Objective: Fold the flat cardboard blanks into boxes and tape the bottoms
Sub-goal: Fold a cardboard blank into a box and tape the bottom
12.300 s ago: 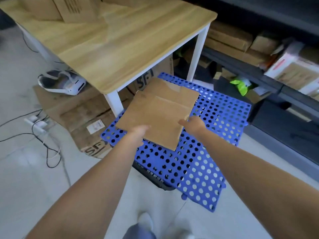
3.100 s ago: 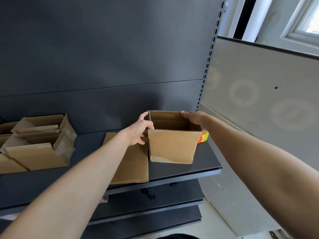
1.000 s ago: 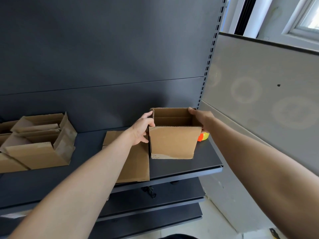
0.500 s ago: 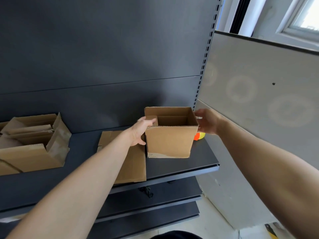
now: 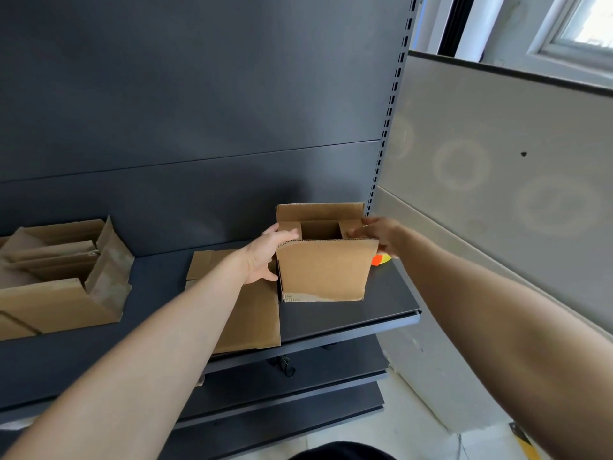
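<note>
Soft daylight from the window (image 5: 578, 33) upper right, dim dark shelving (image 5: 199, 94), wide-angle edge bowing.

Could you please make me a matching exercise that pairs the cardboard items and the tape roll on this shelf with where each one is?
Things:
1. upright box
2. flat blank
3. tape roll
4. pile of boxes

Places:
A. far left of the shelf
B. gripped by the left hand and right hand
C. lying flat, left of the upright box
D. peeking out behind the upright box's right side

Pairs: 1-B, 2-C, 3-D, 4-A
</note>
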A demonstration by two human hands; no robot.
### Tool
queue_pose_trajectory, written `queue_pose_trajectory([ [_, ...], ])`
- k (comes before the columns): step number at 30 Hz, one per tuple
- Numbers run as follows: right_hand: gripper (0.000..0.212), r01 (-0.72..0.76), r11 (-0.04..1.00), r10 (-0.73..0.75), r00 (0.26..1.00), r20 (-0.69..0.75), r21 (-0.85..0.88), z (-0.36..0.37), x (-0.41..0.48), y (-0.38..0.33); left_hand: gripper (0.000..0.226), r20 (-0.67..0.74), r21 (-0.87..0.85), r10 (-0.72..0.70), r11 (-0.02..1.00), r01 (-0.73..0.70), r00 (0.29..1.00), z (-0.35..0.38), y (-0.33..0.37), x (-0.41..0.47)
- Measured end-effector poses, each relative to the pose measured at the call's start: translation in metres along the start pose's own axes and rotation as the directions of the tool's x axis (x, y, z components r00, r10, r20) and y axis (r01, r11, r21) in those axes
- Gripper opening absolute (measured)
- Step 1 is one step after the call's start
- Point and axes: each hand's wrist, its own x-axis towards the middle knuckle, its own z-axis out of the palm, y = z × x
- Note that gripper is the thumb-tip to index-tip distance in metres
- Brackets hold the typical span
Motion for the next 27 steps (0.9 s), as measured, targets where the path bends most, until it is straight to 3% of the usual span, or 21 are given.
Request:
queue_pose_trajectory([
  [3, 0.053, 0.002, 1.000, -0.002, 1.000, 0.015, 0.020, -0.002, 0.000, -0.001, 0.093, -0.016, 0.022, 0.029, 0.999, -0.029, 0.999, 0.003, 0.001, -0.006],
  [7, 0.038, 0.015, 0.998, -0.021, 0.996, 0.092, 0.062, -0.004, -0.006, -0.002, 0.071, -0.052, 0.075, 0.101, 0.992, -0.097, 0.994, 0.005, 0.003, -0.009],
  [10, 0.029, -0.040, 0.988, 0.028, 0.996, 0.084, 0.148, -0.008, -0.007, -0.001, 0.058, -0.143, 0.120, 0.130, 0.986, -0.113, 0.981, 0.008, 0.005, -0.009],
  [12, 0.020, -0.067, 0.975, 0.048, 0.994, 0.096, 0.210, -0.010, -0.007, -0.001, 0.039, -0.213, 0.175, 0.174, 0.975, -0.138, 0.961, 0.012, 0.006, -0.008],
  [15, 0.034, -0.077, 0.975, 0.040, 0.984, 0.172, 0.210, -0.013, -0.004, -0.003, 0.026, -0.301, 0.302, 0.286, 0.934, -0.193, 0.910, 0.017, 0.000, -0.002],
  [17, 0.054, -0.082, 0.981, 0.049, 0.981, 0.187, 0.176, -0.013, 0.001, -0.004, 0.033, -0.344, 0.344, 0.321, 0.917, -0.199, 0.883, 0.019, -0.002, 0.002],
  [19, 0.062, -0.082, 0.986, 0.061, 0.988, 0.143, 0.149, -0.009, 0.006, -0.004, 0.053, -0.356, 0.349, 0.326, 0.916, -0.200, 0.876, 0.019, -0.001, 0.004],
  [22, 0.054, -0.070, 0.991, 0.062, 0.995, 0.076, 0.118, -0.004, 0.008, -0.008, 0.094, -0.308, 0.301, 0.304, 0.930, -0.211, 0.902, 0.017, 0.003, 0.004],
  [24, 0.045, -0.076, 0.990, 0.064, 0.993, 0.096, 0.122, -0.004, 0.008, -0.012, 0.096, -0.280, 0.324, 0.306, 0.922, -0.211, 0.910, 0.017, 0.005, 0.004],
  [27, 0.029, -0.083, 0.990, 0.067, 0.989, 0.134, 0.117, -0.010, 0.008, -0.009, 0.069, -0.276, 0.360, 0.321, 0.909, -0.212, 0.906, 0.017, 0.004, 0.005],
])
